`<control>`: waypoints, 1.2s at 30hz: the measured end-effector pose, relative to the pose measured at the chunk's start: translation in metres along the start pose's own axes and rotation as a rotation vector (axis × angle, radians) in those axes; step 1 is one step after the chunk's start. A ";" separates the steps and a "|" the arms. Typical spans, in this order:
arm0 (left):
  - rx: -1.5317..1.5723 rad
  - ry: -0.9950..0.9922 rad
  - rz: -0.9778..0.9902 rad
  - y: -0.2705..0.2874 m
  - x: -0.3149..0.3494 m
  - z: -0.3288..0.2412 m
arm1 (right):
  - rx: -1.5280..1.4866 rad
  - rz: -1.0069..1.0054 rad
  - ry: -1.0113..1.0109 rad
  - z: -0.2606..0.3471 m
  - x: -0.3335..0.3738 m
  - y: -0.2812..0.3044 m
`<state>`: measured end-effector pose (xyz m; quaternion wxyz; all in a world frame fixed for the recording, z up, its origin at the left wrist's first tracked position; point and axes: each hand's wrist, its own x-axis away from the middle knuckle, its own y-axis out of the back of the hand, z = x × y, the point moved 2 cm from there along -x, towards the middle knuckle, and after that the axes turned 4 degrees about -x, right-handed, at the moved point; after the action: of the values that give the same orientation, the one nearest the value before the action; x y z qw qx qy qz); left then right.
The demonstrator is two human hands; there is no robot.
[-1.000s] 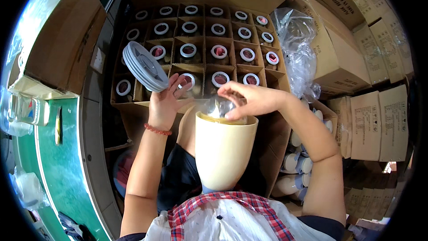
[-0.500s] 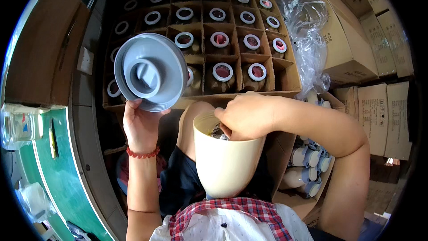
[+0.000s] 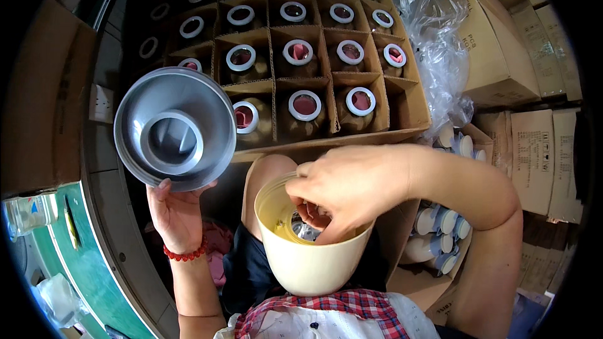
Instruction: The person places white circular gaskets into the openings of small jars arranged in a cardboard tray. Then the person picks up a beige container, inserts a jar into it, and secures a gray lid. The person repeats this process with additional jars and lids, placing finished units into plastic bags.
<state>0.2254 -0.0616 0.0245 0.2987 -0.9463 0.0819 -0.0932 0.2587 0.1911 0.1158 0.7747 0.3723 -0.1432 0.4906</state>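
My left hand (image 3: 177, 221) grips a round grey plastic lid-like part (image 3: 179, 127) by its lower edge, with the raised ring at its middle turned toward me. On my lap rests a cream, bucket-shaped plastic body (image 3: 311, 270), its open mouth up. My right hand (image 3: 352, 182) reaches over its rim, fingers curled down inside. A shiny, see-through or metallic piece (image 3: 303, 230) shows at the fingertips. Whatever those fingers pinch is mostly hidden by the hand and the wall.
Ahead lies a divided carton (image 3: 402, 127) holding several glass vessels (image 3: 305, 105) with white rims. A clear plastic bag (image 3: 433, 37) hangs over its right side. At right, white-and-grey-blue parts (image 3: 433, 248) fill another box. A green tabletop (image 3: 103, 270) runs along the left.
My left hand has moved left and down with the grey part, tilting it. The right hand's fingers have shifted within the cream body, and more of the shiny piece shows.
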 end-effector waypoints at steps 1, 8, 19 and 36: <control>-0.021 -0.024 0.014 -0.001 0.000 0.001 | 0.048 -0.035 -0.036 0.002 -0.003 -0.001; -0.073 -0.184 0.204 -0.008 0.005 0.007 | -0.017 -0.109 -0.038 -0.013 -0.005 -0.012; -0.411 -0.139 0.738 -0.067 -0.002 0.008 | -1.212 -0.793 0.753 -0.052 0.022 -0.041; -0.350 -0.002 0.624 -0.066 0.026 0.041 | -1.127 -1.074 0.804 -0.074 0.022 -0.121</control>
<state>0.2667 0.0085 0.0330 0.1465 -0.9125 0.3814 0.0189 0.3629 0.2297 0.0253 0.9614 -0.2499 0.1145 0.0099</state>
